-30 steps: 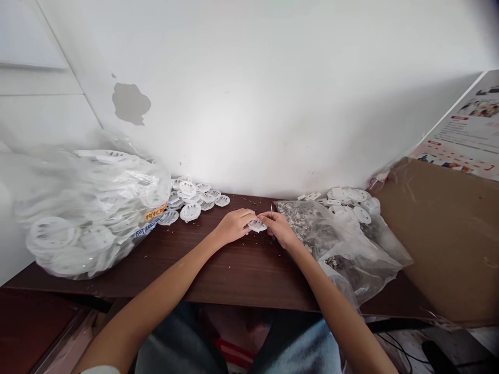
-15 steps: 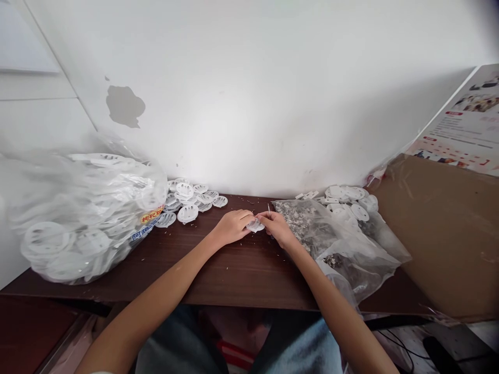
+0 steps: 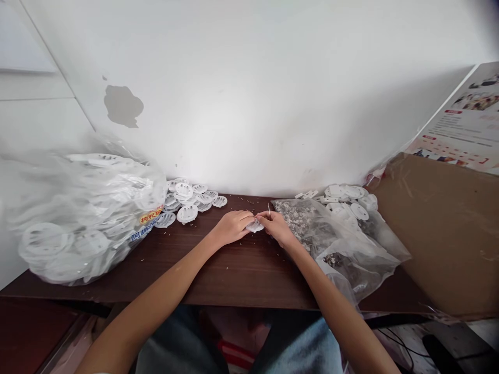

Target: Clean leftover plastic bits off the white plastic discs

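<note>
Over the middle of the table, my left hand [image 3: 234, 227] is closed on the left side of a small round white plastic disc [image 3: 255, 225]. My right hand [image 3: 277, 228] pinches at the disc's right edge, its fingertips almost meeting those of the left. A thin, shiny metal piece [image 3: 268, 209] stands up by the right fingers; its kind is too small to make out. Fingers cover part of the disc. To the left lies a pile of similar slotted white discs [image 3: 187, 213]. Near my right hand, a clear plastic bag [image 3: 296, 218] holds many tiny metal parts.
A large clear bag [image 3: 89, 218] full of white discs stands at the left. More white plastic pieces [image 3: 346, 197] lie at the back right, beside a brown cardboard sheet [image 3: 448, 234]. Small scraps dot the dark wooden table [image 3: 241, 280]; a white wall [image 3: 249, 104] rises behind it.
Both hands keep the same hold on the disc, with barely visible finger movement. The view has shifted very slightly.
</note>
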Demonstrator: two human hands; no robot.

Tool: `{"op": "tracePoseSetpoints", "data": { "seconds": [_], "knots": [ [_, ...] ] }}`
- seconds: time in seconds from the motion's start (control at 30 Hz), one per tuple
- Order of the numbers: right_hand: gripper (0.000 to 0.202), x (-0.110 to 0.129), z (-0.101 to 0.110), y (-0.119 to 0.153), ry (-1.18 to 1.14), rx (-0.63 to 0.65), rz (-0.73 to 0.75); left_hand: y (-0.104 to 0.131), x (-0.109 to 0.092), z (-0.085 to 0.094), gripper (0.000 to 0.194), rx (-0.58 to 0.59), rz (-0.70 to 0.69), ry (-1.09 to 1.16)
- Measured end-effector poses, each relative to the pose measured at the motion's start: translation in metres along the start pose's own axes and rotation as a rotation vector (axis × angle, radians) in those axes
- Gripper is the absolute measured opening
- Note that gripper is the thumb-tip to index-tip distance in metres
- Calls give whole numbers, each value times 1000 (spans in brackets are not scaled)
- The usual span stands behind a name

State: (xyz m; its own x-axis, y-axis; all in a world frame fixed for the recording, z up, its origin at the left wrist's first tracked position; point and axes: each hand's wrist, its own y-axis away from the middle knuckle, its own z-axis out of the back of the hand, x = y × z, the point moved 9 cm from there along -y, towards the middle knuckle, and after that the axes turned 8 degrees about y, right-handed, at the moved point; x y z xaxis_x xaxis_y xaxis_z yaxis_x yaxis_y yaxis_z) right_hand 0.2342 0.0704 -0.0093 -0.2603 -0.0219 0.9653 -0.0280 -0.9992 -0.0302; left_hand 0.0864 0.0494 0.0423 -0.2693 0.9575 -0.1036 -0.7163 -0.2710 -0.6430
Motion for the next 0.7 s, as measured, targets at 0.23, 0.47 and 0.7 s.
{"op": "tracePoseSetpoints", "data": {
  "seconds": [0.23,0.47,0.7],
  "knots": [
    [38,3,0,1,-31,-8,3,1,-2,5,23,-7,-81,-45],
    [50,8,1,1,-103,-10,40,-1,14,14,25,-74,176,212],
    [65,12,17,-2,147,-144,173,2,36,22,29,-252,551,536]
  ]
}}
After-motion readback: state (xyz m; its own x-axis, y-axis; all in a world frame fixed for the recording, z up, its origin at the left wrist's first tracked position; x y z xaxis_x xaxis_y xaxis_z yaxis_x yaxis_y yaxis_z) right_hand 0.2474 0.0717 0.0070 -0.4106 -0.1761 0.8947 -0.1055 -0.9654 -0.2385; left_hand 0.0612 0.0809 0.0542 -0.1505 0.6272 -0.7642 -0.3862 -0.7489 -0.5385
